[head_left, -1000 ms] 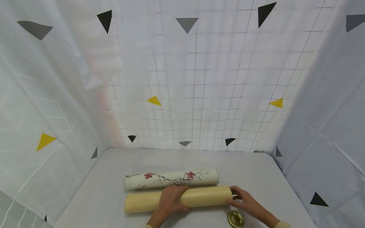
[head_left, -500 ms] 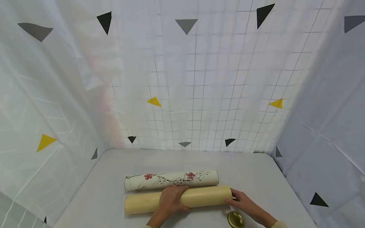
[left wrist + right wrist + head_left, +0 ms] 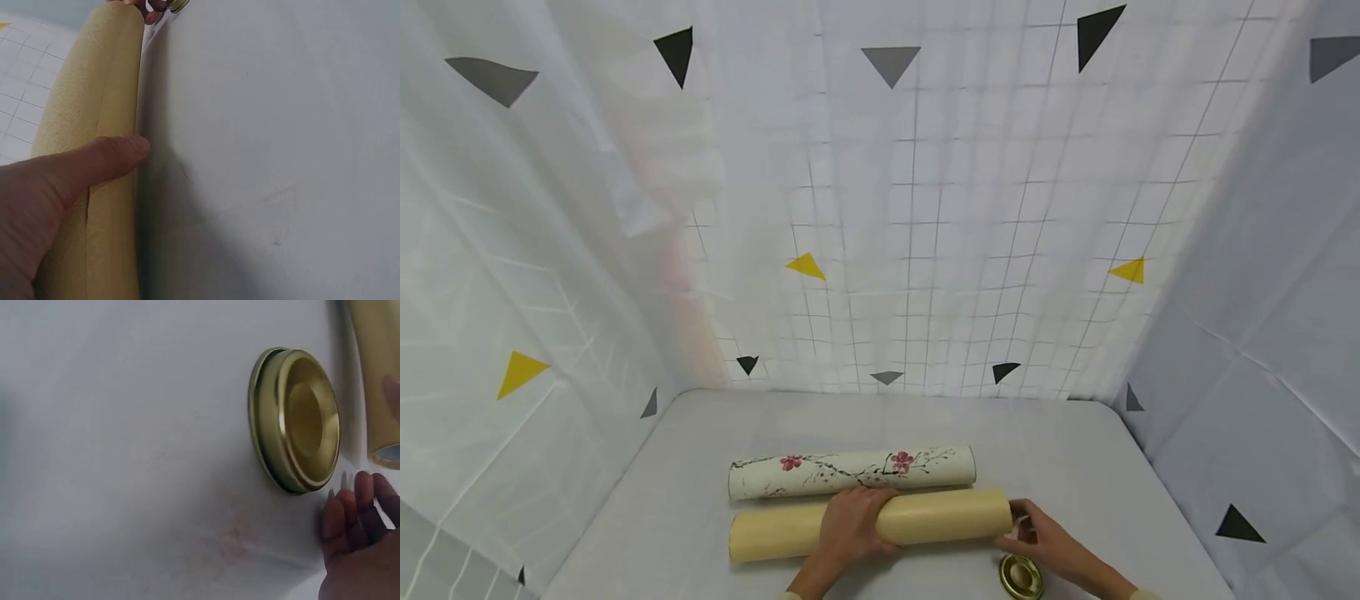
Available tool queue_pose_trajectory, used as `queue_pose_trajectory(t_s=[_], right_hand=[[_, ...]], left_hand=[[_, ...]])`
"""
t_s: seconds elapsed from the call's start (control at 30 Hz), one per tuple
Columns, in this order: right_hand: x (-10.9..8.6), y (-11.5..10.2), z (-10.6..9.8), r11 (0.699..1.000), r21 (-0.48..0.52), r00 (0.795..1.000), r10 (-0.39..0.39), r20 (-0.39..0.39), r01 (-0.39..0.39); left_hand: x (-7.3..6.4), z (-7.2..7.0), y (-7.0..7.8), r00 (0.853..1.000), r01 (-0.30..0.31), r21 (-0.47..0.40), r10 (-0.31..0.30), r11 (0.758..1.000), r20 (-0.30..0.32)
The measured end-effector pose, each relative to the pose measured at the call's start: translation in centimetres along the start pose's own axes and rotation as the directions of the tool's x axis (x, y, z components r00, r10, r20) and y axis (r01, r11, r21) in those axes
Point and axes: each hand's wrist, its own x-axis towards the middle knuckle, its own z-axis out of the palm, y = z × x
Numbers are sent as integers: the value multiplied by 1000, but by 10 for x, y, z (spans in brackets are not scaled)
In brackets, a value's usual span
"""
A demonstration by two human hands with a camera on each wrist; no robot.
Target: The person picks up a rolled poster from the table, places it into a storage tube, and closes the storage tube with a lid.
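A pale yellow cylindrical tube point(image 3: 951, 517) lies across the table. My left hand point(image 3: 852, 523) grips it around the middle, thumb along the near side, as the left wrist view also shows its thumb point(image 3: 115, 156). At the tube's right end is my right hand point(image 3: 1037, 537), its fingers bent loosely beside the end and a gap showing between thumb and fingers. In the right wrist view the tube's open end point(image 3: 389, 453) shows a bluish-grey inside, with the fingertips just below it. A round gold metal lid point(image 3: 306, 419) lies close to that hand.
Behind the yellow tube, nearly parallel to it, lies a white tube point(image 3: 850, 473) printed with red blossoms and dark branches. White sheeting point(image 3: 880, 208) with coloured triangles and grid lines surrounds the white table point(image 3: 700, 425) at the back and sides.
The right hand's fingers have drawn slightly back from the tube's right end, and its thumb has come off the rim. The left hand keeps its grip in the same place.
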Motion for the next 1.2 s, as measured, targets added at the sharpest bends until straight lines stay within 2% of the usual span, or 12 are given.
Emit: queue_pose_trajectory(t_s=[0.1,0.27,0.47,0.6,0.73,0.8,0.87,0.93,1.07,1.13,1.2], right_hand=[[-2,3,-1,992,-118,999,-50,15,51],[-1,6,-1,954,-274,993,-116,30,119],[-4,11,-4,936,-286,978,-205,32,206],[-5,16,-5,930,-280,968,-249,-2,239],[-4,19,-7,943,-267,974,-219,-59,196],[-5,19,-8,948,-260,977,-206,-62,184],[-5,19,-10,950,-254,980,-197,-35,182],[-6,19,-12,940,-277,979,-204,14,200],[-6,23,-17,889,-362,959,-259,112,282],[-7,25,-18,852,-405,943,-307,126,331],[-8,28,-19,808,-452,923,-370,109,377]], left_hand=[[1,0,-1,1000,10,-2,-10,1000,-11],[-1,1,-1,1000,7,3,-6,1000,-15],[-5,5,0,1000,-7,11,7,1000,-12],[-5,5,1,1000,-9,11,9,1000,-14],[-5,3,2,1000,-15,15,15,1000,-16],[-4,3,2,1000,-18,19,18,1000,-11],[-4,3,3,1000,-19,19,19,1000,-3],[-4,3,3,1000,-19,20,19,1000,4],[-4,4,2,1000,-16,25,15,1000,12],[-5,5,3,1000,-17,25,16,1000,12],[-4,5,3,1000,-18,23,18,1000,10]])
